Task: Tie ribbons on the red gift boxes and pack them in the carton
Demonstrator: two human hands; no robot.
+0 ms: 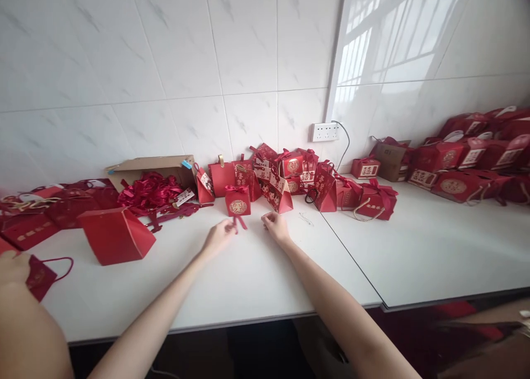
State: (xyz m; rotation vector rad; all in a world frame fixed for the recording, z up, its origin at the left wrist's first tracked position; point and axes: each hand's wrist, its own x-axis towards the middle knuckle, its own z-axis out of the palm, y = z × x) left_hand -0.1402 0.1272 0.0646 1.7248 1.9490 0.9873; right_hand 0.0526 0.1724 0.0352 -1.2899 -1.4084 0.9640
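A small red gift box (238, 202) with a gold emblem and a bow on top stands upright near the middle of the white table. Just in front of it, my left hand (222, 234) has its fingers closed at a short red ribbon (241, 222) whose ends hang below the box. My right hand (275, 226) is to the right of the box, fingers curled together, in front of a red triangular box (279, 195). Whatever my right fingers may hold is too small to make out.
A cardboard box (144, 166) of dark red ribbons stands back left, beside a large plain red box (118, 236). Another person's arm (25, 312) reaches in at left. Many red boxes (451, 157) are piled at right.
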